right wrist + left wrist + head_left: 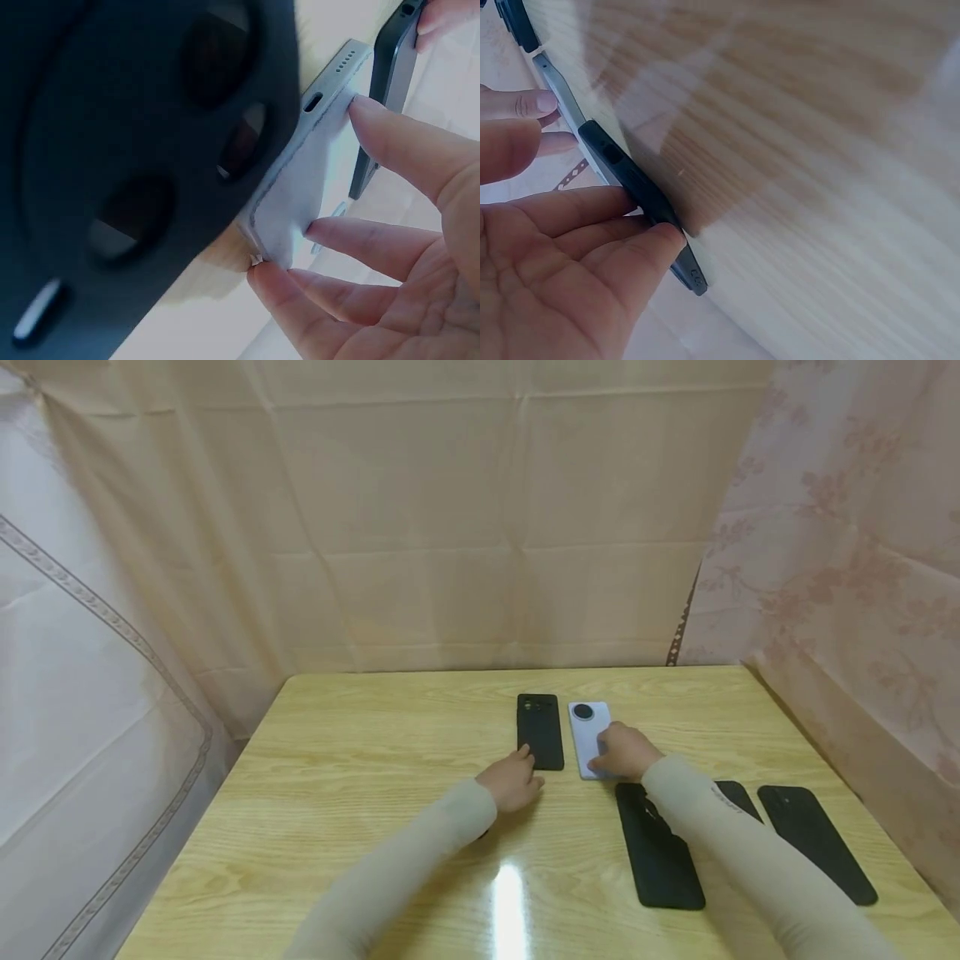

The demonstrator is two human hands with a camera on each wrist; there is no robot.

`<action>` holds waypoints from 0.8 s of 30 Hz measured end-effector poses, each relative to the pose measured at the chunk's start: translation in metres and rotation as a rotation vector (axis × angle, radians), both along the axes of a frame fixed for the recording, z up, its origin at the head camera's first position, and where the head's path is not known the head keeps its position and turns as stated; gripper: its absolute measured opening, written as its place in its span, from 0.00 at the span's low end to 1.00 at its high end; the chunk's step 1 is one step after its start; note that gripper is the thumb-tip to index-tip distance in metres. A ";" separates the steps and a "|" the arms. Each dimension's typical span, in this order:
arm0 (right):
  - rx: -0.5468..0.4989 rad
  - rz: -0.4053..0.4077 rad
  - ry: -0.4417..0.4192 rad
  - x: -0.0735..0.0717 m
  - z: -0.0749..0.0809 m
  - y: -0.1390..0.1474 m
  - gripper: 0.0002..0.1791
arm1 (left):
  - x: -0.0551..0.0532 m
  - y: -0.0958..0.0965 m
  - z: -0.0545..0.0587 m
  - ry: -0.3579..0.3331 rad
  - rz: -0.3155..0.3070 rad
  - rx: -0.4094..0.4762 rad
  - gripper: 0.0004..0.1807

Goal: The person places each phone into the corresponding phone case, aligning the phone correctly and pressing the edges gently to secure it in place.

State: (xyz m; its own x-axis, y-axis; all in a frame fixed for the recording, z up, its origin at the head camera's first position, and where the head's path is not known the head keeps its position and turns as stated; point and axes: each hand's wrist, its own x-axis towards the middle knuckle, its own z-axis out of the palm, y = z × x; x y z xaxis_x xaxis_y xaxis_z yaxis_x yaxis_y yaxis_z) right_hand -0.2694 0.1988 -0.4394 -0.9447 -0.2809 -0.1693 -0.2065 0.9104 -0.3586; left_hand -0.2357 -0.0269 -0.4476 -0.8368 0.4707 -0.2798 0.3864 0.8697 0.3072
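A slim black phone case (542,733) with camera cutouts lies toward the back of the table. At its lower left corner is my left hand (512,779); in the left wrist view, thumb and fingers pinch the edge of the case (641,184). Just right of it lies a pale lilac phone (585,745) with a big round dark camera. My right hand (626,752) holds this phone by its lower right part. Seen from the right wrist, the thumb (382,124) and fingertips are at opposite edges of the phone (296,187), whose charging port faces the camera.
A larger black phone case (663,860) lies below my right hand, looming large in the right wrist view. Another black one (738,797) is partly behind the right sleeve, and a third (817,839) lies near the table's right edge. Cloth curtains (480,527) surround the table.
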 end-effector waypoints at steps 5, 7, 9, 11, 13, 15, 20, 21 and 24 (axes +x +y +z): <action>0.008 0.020 0.009 0.007 0.000 -0.011 0.18 | 0.006 -0.013 -0.003 0.003 -0.001 0.014 0.30; 0.014 0.031 0.011 0.009 0.000 -0.014 0.18 | 0.009 -0.019 -0.002 -0.001 -0.002 0.022 0.30; 0.020 0.043 0.010 0.011 -0.001 -0.017 0.17 | 0.013 -0.024 -0.002 -0.010 0.004 0.033 0.30; 0.028 0.046 0.009 0.012 -0.002 -0.020 0.18 | 0.017 -0.029 -0.002 -0.013 0.007 0.042 0.31; 0.038 0.053 0.011 0.013 -0.004 -0.023 0.20 | 0.022 -0.034 -0.002 -0.016 0.015 0.050 0.31; 0.050 0.065 0.018 0.014 -0.006 -0.025 0.20 | 0.026 -0.038 -0.002 -0.017 0.020 0.060 0.31; 0.078 0.104 0.028 0.024 -0.005 -0.034 0.19 | 0.036 -0.048 -0.001 -0.014 0.020 0.074 0.31; 0.083 0.110 0.027 0.026 -0.005 -0.036 0.19 | 0.038 -0.050 -0.001 -0.010 0.017 0.074 0.31; 0.094 0.130 0.032 0.033 -0.004 -0.040 0.20 | 0.044 -0.055 -0.002 -0.004 0.015 0.072 0.31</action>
